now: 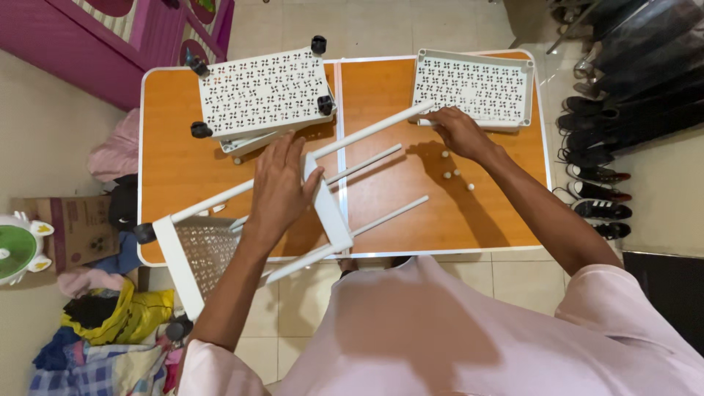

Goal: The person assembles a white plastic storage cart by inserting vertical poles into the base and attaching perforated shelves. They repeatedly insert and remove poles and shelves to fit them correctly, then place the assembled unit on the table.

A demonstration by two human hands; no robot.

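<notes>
On the orange tabletop (440, 220), left hand (282, 187) lies flat, fingers spread, pinning the tipped white shelf frame (326, 213) so its poles stay level, while right hand (458, 132) closes round the far end of one pole (367, 133) beside a perforated tray (473, 88).

- A pale tiled floor (411, 22) runs under everything, its grout lines plain at twelve o'clock and again near six.
- An orange-topped folding table (440, 220) with a white rim fills the middle of the room.
- At eleven o'clock stands a magenta cabinet (81, 51).
- At three o'clock a row of shoes (598, 183) lines the floor beside a dark rack.
- At nine o'clock sits a brown cardboard box (73, 227), with a small green-and-white fan (18, 249) just beside it.
- At seven o'clock lies a heap of clothes (110, 323), yellow, blue and checked.
- The light is even and soft.
</notes>
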